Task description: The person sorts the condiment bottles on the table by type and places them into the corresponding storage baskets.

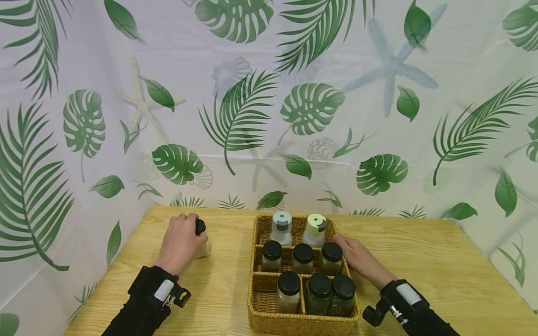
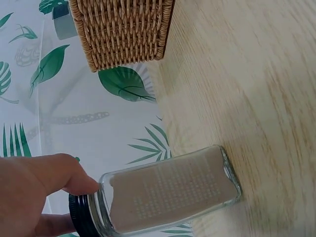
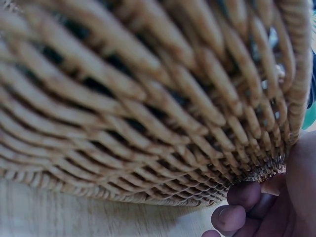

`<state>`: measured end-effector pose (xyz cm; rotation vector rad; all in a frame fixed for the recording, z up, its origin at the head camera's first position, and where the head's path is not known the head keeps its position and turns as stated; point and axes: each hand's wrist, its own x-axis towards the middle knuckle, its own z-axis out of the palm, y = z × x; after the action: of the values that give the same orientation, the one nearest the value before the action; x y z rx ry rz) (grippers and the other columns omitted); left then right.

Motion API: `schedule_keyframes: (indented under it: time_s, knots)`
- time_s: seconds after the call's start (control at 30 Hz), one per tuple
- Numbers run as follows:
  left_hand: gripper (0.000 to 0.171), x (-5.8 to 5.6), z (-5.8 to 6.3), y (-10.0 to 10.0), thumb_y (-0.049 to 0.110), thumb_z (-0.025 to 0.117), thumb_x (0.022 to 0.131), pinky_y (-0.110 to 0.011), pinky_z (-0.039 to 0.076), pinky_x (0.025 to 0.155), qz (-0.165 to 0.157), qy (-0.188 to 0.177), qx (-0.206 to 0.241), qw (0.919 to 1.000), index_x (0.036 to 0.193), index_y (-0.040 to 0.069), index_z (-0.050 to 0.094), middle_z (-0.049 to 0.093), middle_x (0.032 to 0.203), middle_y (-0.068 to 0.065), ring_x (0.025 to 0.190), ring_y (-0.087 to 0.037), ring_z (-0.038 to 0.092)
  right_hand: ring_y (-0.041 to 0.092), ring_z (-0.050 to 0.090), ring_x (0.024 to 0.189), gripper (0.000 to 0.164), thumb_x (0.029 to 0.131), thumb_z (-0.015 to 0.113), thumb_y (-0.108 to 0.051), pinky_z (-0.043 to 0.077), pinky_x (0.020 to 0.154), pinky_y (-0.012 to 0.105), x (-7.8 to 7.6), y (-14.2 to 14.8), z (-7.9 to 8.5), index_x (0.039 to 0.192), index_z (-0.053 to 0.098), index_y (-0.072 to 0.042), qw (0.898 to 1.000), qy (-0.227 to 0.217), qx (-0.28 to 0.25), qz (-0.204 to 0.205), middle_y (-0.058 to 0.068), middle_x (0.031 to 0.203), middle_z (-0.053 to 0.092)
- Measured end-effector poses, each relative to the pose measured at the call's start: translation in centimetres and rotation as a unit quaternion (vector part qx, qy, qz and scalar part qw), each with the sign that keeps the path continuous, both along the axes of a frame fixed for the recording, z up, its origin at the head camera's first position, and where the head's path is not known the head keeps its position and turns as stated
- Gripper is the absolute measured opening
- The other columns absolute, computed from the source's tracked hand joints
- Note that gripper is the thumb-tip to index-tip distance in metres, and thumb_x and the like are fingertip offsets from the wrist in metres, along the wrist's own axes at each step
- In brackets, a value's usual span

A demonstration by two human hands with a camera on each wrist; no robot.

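Observation:
At the table's back left, my left hand grips a glass jar by its black lid. The jar stands upright and holds a beige powder; its base appears to rest on the tabletop. A divided wicker basket stands to the right of it. My right hand holds the basket's right side near the back corner, with its fingers curled by the woven wall; the thumb's hold is partly hidden.
Two white-bodied shakers occupy the basket's back compartment. Several black-lidded jars fill the middle and front ones, with bare wicker at front left. The wooden table meets a leaf-print cloth behind.

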<state>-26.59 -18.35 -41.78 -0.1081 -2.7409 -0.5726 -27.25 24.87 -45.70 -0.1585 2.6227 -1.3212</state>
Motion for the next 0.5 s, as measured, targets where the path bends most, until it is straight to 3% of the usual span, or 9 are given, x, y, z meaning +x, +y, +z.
schedule_keyframes:
  time_s: [0.07, 0.23, 0.3, 0.5]
  knots:
    - [0.038, 0.1, 0.0, 0.0, 0.012, 0.068, 0.087, -0.052, 0.051, 0.083, -0.001, -0.003, 0.007, 1.0, 0.118, -0.01, 0.064, 0.064, 0.105, -0.029, 0.101, -0.044, 0.058, 0.024, 0.054, 0.058, 0.066, 0.11, 0.03, -0.047, 0.051, 0.063, 0.039, 0.0, 0.0, 0.0, 0.153, 0.039, 0.003, 1.0, 0.008, 0.012, 0.004, 0.032, 0.15, 0.043]
    - [0.038, 0.6, 0.4, 0.4, 0.013, 0.07, 0.085, -0.05, 0.05, 0.082, -0.005, -0.002, 0.02, 0.9998, 0.116, -0.009, 0.065, 0.065, 0.102, -0.026, 0.101, -0.044, 0.059, 0.025, 0.052, 0.058, 0.067, 0.11, 0.03, -0.047, 0.049, 0.068, 0.041, 0.0, 0.0, 0.0, 0.153, 0.038, 0.004, 1.0, 0.009, 0.01, 0.008, 0.032, 0.154, 0.038]
    - [0.039, 0.9, 0.8, 0.7, 0.014, 0.07, 0.083, -0.049, 0.051, 0.08, -0.009, 0.001, 0.025, 0.9997, 0.115, -0.007, 0.066, 0.065, 0.101, -0.025, 0.1, -0.042, 0.059, 0.02, 0.033, 0.046, 0.068, 0.11, 0.031, -0.048, 0.043, 0.059, 0.039, 0.0, 0.0, 0.1, 0.154, 0.035, 0.004, 1.0, -0.001, -0.002, 0.003, 0.033, 0.152, 0.04]
    - [0.038, 2.2, 2.5, 1.8, 0.015, 0.071, 0.082, -0.042, 0.05, 0.073, -0.027, 0.005, 0.035, 0.999, 0.114, -0.003, 0.067, 0.065, 0.097, -0.02, 0.09, -0.034, 0.057, 0.017, 0.034, 0.047, 0.069, 0.109, 0.032, -0.049, 0.042, 0.054, 0.036, 0.1, 0.0, 0.2, 0.154, 0.035, 0.003, 1.0, -0.003, -0.001, -0.004, 0.031, 0.144, 0.049]
